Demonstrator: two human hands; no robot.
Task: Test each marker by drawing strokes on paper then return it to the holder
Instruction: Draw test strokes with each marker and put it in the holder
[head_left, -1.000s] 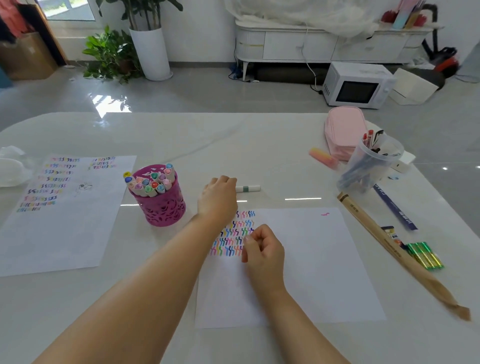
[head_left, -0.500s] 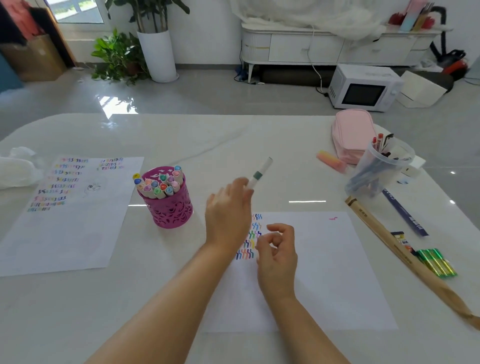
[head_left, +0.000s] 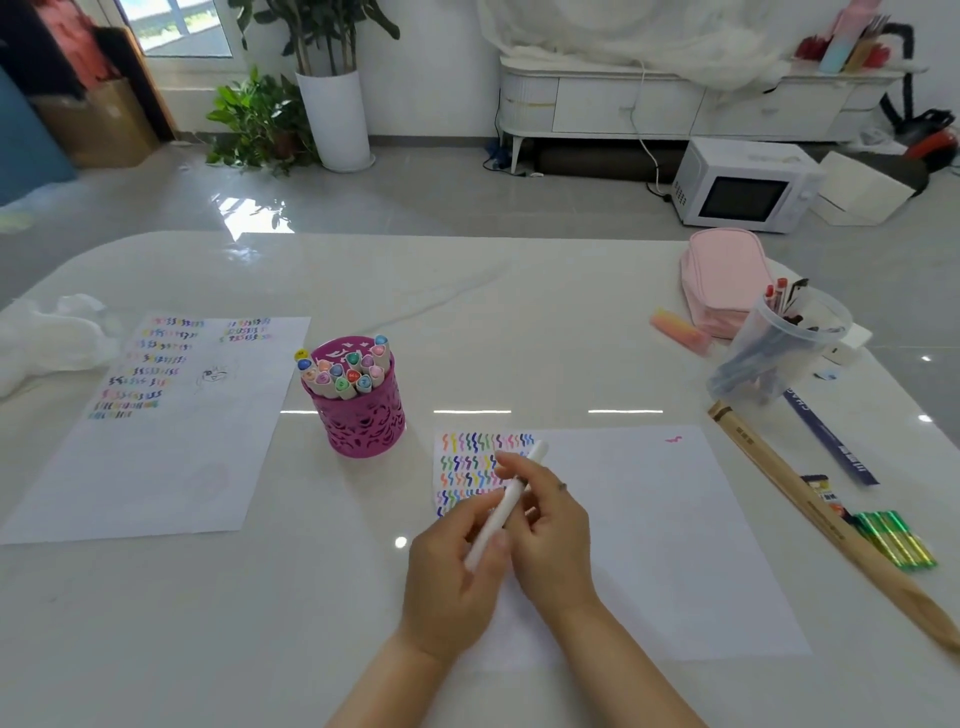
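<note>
View: head, the only one. Task marker (head_left: 508, 503) is up off the paper (head_left: 675, 545), held between both your hands over the sheet's near left part, just below the block of coloured strokes (head_left: 470, 467).

Long axis: diagonal. Near end sits low and to the left; far end points up, to the right and away from you.

Grip: your left hand (head_left: 449, 577) pinches the near end, thumb and curled fingers round the barrel. Your right hand (head_left: 553, 535) wraps the middle stretch, and the far tip sticks out past its fingers. The hands are just beside each other; cannot tell whether they touch. Cannot tell whether a cap is on, nor which end carries the nib: the barrel reads plain white from here.

Judgement: a two-handed hold on one barrel suggests a cap pull or push. That would run along the diagonal, your left hand drawing down-left and your right going up-right.

Pink holder (head_left: 366, 426), packed with capped markers (head_left: 343, 371), stands on the table (head_left: 519, 322) off the sheet's left edge, up and left of the grip. Your left hand is the nearer one to it. Bare paper for new strokes lies right of the stroke block, on your right hand's side. A second sheet (head_left: 171, 457), with its own rows of strokes, lies left of the holder.
</note>
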